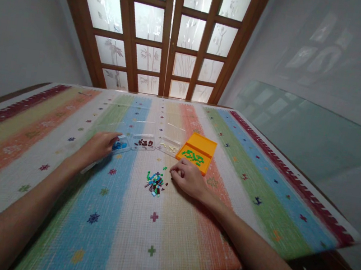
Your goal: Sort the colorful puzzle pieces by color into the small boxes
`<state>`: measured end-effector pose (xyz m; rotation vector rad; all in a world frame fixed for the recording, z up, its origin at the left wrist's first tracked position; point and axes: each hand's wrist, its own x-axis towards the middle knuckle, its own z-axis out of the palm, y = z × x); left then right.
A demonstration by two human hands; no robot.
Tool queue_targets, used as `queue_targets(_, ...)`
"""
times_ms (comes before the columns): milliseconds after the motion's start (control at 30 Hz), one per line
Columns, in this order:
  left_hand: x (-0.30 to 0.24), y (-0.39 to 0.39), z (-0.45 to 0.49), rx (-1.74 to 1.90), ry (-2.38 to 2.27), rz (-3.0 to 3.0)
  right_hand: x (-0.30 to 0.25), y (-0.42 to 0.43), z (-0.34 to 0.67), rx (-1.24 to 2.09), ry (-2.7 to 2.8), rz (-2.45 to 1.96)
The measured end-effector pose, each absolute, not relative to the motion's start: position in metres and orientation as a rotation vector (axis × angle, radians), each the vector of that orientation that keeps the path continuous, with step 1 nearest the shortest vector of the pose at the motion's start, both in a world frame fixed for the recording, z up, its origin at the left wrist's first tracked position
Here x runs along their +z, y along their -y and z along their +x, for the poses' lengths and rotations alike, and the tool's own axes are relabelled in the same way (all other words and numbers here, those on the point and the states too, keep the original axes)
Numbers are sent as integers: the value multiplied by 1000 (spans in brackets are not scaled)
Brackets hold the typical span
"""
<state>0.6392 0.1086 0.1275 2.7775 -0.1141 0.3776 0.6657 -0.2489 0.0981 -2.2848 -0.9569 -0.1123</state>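
A small pile of mixed coloured pieces [155, 182] lies in the middle of the striped tablecloth [125, 226]. My right hand [188, 178] rests just right of the pile, fingers curled in a pinch toward it; what it holds is too small to see. My left hand [99, 146] reaches to a clear box with blue pieces [120, 145], fingertips together over it. Beside it stand a clear box with dark red pieces [144, 143] and a clear box with pale pieces [169, 147]. An orange tray [199, 146] holds green pieces [193, 156].
The table's right edge [298, 172] runs close to a white wall with a glass panel [307, 132]. Wooden doors with frosted panes [172, 33] stand behind the far edge. Open clear lids [154, 126] lie behind the boxes.
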Motion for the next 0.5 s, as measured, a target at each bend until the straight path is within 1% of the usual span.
queue_targets(133, 140, -99, 630, 441, 137, 2790, 103, 252, 667, -81, 1003, -2303)
queue_targets(233, 148, -80, 620, 444, 299, 2727, 107, 256, 669, -54, 1039, -2297)
queue_targets(400, 145, -33, 602, 277, 660, 2574, 109, 258, 668, -23, 1070, -2290)
queue_targets(500, 138, -7, 596, 136, 742, 2561, 109, 256, 664, -17, 1083, -2292)
